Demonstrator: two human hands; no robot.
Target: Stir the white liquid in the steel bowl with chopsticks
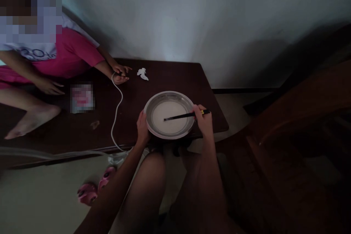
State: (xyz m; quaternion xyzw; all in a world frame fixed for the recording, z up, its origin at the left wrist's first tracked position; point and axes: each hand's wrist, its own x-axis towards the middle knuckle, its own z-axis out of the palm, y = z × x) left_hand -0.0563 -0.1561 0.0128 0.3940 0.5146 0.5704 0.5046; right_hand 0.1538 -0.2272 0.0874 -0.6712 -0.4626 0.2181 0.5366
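A round metal bowl (pixel 153 104) with a pale whitish liquid in it stands near the front edge of a dark wooden table (pixel 170 76). My left hand (pixel 142 128) is closed on the bowl's left rim. My right hand (pixel 202 119) is closed on a pair of black chopsticks (pixel 181 116). Their tips reach into the liquid near the bowl's middle.
Another person in a pink top sits on the table at the left, one hand (pixel 120 74) holding the end of a white cable (pixel 117 113) that runs off the front edge. A crumpled white tissue (pixel 142 74) lies behind the bowl. Pink slippers (pixel 94 189) lie on the floor.
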